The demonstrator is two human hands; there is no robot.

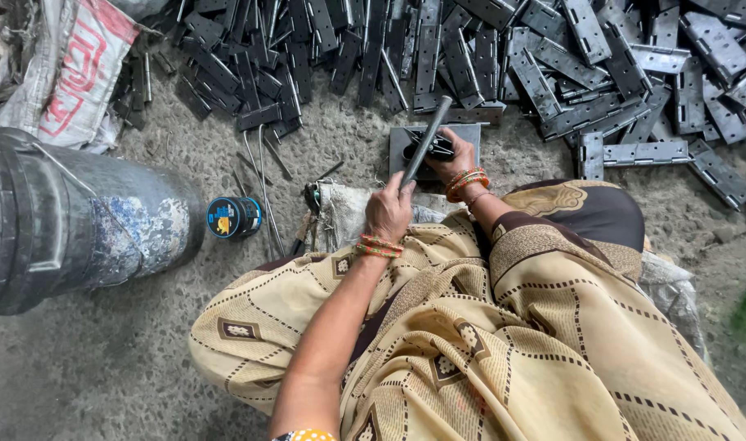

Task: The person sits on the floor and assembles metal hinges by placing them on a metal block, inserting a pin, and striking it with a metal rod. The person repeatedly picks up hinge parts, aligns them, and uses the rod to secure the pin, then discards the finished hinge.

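My left hand (388, 210) grips the lower end of a dark metal rod (429, 132) that slants up and to the right. The rod's upper part crosses over a flat grey metal block (473, 132) on the floor. My right hand (457, 159) rests on that block, fingers pressed on a dark hinge piece (433, 149) lying on it. Both wrists wear orange and green bangles. A patterned beige cloth covers my lap and knees below the hands.
A big heap of dark metal hinges (553, 57) spreads across the far floor. At the left, a dark plastic bucket (71, 220) lies beside a small round blue tin (232, 217), thin metal pins (263, 167) and a printed sack (79, 73).
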